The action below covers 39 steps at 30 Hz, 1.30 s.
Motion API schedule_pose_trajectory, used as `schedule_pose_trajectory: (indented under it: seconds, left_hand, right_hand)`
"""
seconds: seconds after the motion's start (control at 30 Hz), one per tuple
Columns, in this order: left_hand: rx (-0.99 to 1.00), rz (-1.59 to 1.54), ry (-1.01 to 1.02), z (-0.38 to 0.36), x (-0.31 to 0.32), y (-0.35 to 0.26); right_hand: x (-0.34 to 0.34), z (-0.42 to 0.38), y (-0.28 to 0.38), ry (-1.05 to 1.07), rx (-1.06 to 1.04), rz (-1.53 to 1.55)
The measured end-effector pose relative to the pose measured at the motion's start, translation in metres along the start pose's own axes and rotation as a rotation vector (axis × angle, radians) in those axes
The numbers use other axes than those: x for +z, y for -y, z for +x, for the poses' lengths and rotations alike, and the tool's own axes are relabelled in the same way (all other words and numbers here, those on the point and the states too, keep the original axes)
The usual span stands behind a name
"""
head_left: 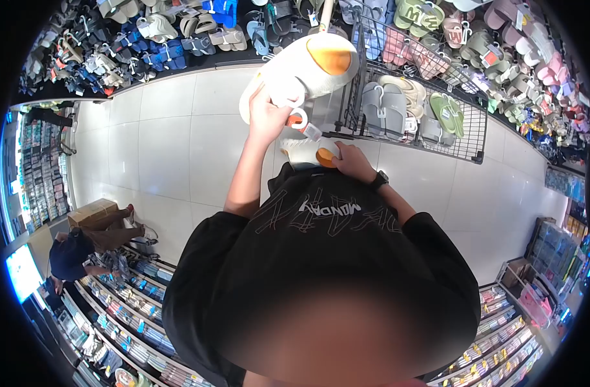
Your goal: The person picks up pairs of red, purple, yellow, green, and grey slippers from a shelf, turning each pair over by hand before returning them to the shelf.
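Raised in front of me, a pair of large white slippers (295, 71) carries a glossy yellow-orange oval patch. My left hand (269, 116) is closed on their near edge. A white plastic hanger loop (299, 119) with an orange-red tag hangs beside my fingers. Close against my black shirt is another white slipper-like item (301, 153) with an orange oval (326, 157). My right hand (356, 162), with a dark watch on its wrist, grips the side of that item. Its lower part is hidden behind my shirt.
A black wire cart (482, 122) with several pairs of slippers stands ahead to the right. Racks of hanging slippers (179, 45) line the far side. A person (75, 255) bends over shelves at the lower left, near a cardboard box (95, 211). Pale floor tiles (159, 135) lie between.
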State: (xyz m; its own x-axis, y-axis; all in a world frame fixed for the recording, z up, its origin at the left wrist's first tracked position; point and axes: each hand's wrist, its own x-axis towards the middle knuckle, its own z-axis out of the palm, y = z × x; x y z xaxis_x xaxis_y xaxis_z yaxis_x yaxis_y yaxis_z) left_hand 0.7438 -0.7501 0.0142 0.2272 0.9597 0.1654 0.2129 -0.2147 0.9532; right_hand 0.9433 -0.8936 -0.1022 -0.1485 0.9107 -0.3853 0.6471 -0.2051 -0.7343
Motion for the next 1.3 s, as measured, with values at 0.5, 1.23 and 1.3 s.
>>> schedule_pose_trajectory:
  seconds: [0.5, 1.23, 1.3]
  left_hand:
    - [0.104, 0.313, -0.351, -0.055, -0.064, 0.016]
    - [-0.224, -0.025, -0.149, -0.012, -0.021, 0.02]
    - [-0.156, -0.081, -0.125, -0.013, -0.015, 0.023]
  right_hand:
    - [-0.034, 0.012, 0.084, 0.166, -0.002, 0.988]
    - [-0.066, 0.003, 0.061, -0.164, -0.004, 0.996]
    - [-0.068, -0.001, 0.066, -0.211, -0.011, 0.907]
